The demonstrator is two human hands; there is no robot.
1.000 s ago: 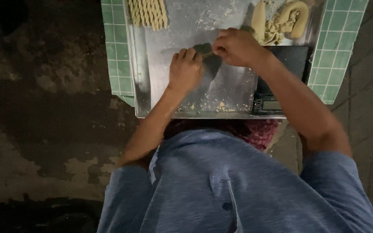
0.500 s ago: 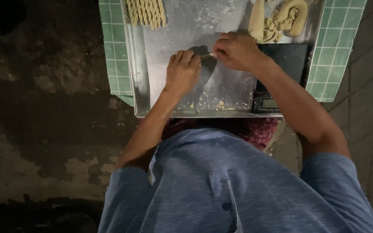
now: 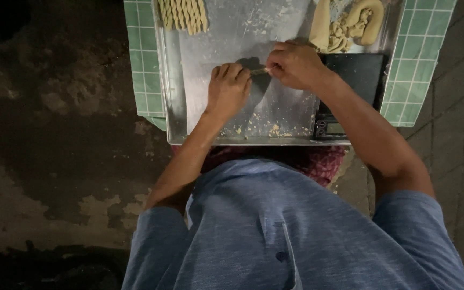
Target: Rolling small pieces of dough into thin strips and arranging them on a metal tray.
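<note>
Both hands hold a thin dough strip [image 3: 259, 70] over the middle of the tray [image 3: 232, 32]. The left hand [image 3: 226, 88] and right hand [image 3: 295, 65] fingers pinch its ends. Twisted dough sticks [image 3: 182, 13] lie at the far left corner.

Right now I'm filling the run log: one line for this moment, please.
left hand: on dough strip | right hand: pinching strip end | metal tray: twisted pieces, crumbs

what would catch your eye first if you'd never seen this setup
First, the two hands at the middle of the floured metal tray: the left hand and right hand pinch a thin strip of dough between them. Next, the row of twisted dough sticks at the tray's far left corner, and the pale dough lump at its far right, above a black digital scale.
</note>
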